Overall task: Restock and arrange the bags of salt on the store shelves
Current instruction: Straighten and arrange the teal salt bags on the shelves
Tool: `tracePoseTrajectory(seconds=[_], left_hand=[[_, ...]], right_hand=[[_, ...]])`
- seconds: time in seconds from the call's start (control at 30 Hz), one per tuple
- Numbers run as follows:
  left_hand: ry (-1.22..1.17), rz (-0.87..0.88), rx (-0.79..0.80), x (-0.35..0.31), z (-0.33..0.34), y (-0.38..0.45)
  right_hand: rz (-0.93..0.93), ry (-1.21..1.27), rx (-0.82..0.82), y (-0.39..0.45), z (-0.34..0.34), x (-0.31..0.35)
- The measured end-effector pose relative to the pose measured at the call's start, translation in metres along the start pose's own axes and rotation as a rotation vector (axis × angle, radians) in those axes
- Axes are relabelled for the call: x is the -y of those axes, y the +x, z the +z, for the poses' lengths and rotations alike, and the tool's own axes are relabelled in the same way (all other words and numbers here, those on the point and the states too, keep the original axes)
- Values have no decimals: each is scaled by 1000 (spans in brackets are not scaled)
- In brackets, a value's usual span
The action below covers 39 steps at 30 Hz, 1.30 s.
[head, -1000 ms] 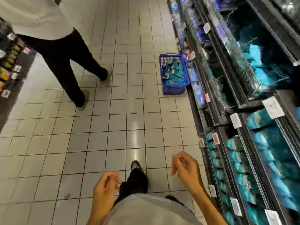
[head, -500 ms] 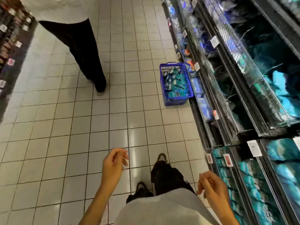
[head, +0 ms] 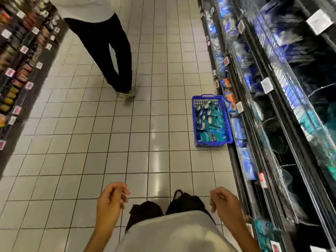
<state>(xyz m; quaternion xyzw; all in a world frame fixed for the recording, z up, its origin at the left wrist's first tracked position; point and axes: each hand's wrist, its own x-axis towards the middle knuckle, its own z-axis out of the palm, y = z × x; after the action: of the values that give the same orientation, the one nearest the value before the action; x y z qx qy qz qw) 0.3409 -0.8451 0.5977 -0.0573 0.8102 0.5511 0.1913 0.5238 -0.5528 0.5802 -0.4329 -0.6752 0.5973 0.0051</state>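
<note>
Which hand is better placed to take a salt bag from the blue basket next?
Right hand, likely: the blue basket sits ahead on its side, against the shelves. Both hands hold nothing; left hand is farther.

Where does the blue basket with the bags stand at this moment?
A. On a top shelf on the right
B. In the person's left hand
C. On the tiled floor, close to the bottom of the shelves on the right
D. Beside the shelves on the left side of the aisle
C: the blue basket stands on the tiled floor, next to the base of the shelves on the right, with bags inside.
</note>
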Motion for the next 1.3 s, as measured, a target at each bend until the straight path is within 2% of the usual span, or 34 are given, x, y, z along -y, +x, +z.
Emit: tracePoseTrajectory(seconds=[0.3,0.43,0.57,0.7,0.97,1.1,1.3], left_hand=[[-55,-123,-147,-27,-8,110],[-57,-126,-133,-50,-9,192],[1,-107,-22,-90,-2,280],[87,-55,167,-139,23,360],[214,49,507,-227,133,473],[301,62,636,-256,201,509],[473,122,789,-304,299,548]], right_hand=[[-144,-13,170,153,77,135],[-134,-21,156,209,110,172],[-22,3,30,245,122,193],[98,70,-144,260,117,208],[236,237,-500,281,91,220],[343,308,-606,323,78,213],[466,347,-615,401,57,207]])
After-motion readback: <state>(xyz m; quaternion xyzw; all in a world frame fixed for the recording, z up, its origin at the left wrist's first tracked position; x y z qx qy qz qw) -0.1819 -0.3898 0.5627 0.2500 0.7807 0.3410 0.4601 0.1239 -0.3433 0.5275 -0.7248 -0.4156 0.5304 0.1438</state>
